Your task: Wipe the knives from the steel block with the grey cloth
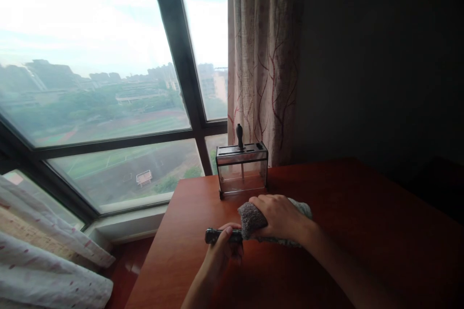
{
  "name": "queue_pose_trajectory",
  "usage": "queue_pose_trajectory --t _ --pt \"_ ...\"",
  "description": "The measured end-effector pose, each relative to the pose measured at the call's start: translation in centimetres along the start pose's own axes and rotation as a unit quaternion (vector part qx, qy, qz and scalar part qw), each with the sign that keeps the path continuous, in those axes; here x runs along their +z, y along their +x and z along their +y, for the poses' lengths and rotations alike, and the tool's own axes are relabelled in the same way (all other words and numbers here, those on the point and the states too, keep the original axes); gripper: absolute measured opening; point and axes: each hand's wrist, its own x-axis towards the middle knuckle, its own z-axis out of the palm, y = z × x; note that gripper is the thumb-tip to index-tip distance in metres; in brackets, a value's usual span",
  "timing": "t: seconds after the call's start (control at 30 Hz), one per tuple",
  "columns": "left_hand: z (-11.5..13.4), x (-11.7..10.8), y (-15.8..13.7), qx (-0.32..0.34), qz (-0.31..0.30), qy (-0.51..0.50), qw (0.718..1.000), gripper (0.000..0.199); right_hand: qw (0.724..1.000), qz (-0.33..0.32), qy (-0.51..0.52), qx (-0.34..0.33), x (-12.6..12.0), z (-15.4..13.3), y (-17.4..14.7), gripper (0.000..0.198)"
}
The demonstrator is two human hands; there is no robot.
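Above the table, my left hand (225,246) is closed around the dark handle of a knife (211,236), which points to the right. My right hand (279,217) grips a grey cloth (251,219) folded over the part just beyond the handle. The cloth and hand hide most of the blade. A pale green patterned piece (302,207) shows behind my right hand, and a similar strip shows below it; I cannot tell whether these belong to the cloth. Beyond my hands stands a clear-sided knife block (242,177) with one dark handle (239,136) upright in its top.
The reddish-brown wooden table (174,251) stretches under my hands and off to the right. Behind it are a large window (108,82) and a patterned curtain (266,58). Another curtain (47,260) hangs at the lower left. The right side is dark.
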Motion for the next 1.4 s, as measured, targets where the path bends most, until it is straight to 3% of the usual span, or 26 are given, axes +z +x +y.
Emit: queue_pose_trajectory --t 0.17,0.3,0.47,0.57,0.7,0.8,0.87,1.17,1.4 --pt "0.6 -0.2 -0.2 0.019 0.005 -0.01 1.0 0.036 1.0 0.009 0.008 0.004 -0.6 1.6 -0.6 0.066" --pt "1.0 -0.7 -0.1 0.033 0.035 -0.036 0.998 0.037 0.999 0.015 0.029 0.039 -1.7 3.7 -1.5 0.059" --pt "1.3 -1.3 0.1 0.038 0.051 -0.065 0.996 0.037 0.982 0.039 0.156 0.097 -1.7 6.4 -2.4 0.05" --pt "1.6 -1.0 0.1 0.041 0.058 -0.092 0.993 0.034 0.935 0.117 0.315 0.115 0.0 7.0 -2.8 0.056" --pt "1.8 -0.5 0.1 0.055 0.06 -0.135 0.988 0.031 0.816 0.227 0.503 0.172 3.4 5.8 -3.4 0.059" --pt "1.6 -0.7 0.4 0.05 0.069 -0.145 0.986 0.032 0.764 0.234 0.566 0.205 5.2 4.8 -3.9 0.054" --pt "1.5 -0.9 0.6 0.046 0.076 -0.14 0.986 0.033 0.764 0.23 0.567 0.203 5.8 4.7 -4.3 0.056" --pt "1.0 -0.8 0.9 0.058 0.08 -0.135 0.986 0.034 0.845 0.18 0.473 0.172 3.8 6.2 -5.1 0.055" --pt "0.9 -0.8 1.0 0.062 0.072 -0.132 0.987 0.034 0.864 0.151 0.455 0.153 3.1 6.4 -5.2 0.052"
